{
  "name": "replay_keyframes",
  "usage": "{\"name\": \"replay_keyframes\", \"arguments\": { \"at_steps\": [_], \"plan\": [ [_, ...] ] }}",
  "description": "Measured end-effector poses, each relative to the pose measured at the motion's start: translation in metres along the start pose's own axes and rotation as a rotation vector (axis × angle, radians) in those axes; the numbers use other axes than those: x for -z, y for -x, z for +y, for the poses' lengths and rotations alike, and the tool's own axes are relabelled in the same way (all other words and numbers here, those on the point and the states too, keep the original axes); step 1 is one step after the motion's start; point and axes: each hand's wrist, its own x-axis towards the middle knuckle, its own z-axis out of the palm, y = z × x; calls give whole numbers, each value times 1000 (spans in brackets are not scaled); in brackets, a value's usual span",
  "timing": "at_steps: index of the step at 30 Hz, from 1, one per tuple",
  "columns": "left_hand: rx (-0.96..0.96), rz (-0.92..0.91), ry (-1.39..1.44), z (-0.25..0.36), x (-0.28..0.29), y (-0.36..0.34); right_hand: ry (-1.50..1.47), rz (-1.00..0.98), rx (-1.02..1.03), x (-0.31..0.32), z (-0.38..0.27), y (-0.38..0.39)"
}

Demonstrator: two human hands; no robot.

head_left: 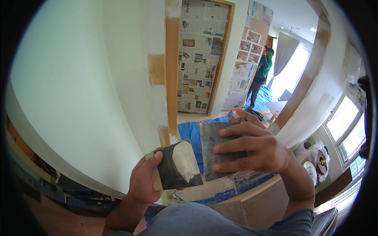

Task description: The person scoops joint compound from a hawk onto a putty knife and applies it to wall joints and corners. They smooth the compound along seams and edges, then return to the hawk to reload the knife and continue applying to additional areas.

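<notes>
My left hand (145, 177) grips a dark putty knife (167, 169) by its pale wooden edge, thumb on top. A thick dollop of off-white putty (185, 161) sits on the far right part of that blade. My right hand (252, 147) has its fingers laid across a second, wider grey putty knife (210, 147), held close beside the first. The two blades are nearly edge to edge, the grey one slightly higher. Part of the grey blade is hidden under my fingers, and so is the thumb of my right hand.
A pale curved wall (67, 86) rises at my left, with bare wooden trim (172, 70) at its end. Beyond stands a newspaper-covered door (201, 59). Blue sheeting (191, 131) covers floor ahead. A person in green (264, 67) stands farther back. Windows (342, 122) are at the right.
</notes>
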Motion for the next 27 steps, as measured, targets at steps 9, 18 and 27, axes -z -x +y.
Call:
{"name": "replay_keyframes", "arguments": {
  "at_steps": [9, 18, 27],
  "plan": [
    [-188, 22, -314, 2, -3, 9, 12, 86, -70, -6, 12, -9],
    [-781, 95, -627, -32, 30, -5, -1930, 920, -1050, -133, -32, 28],
    [-1119, -345, -1133, -49, 53, -21, -2332, 579, -1054, -130, -59, 23]
  ]
}}
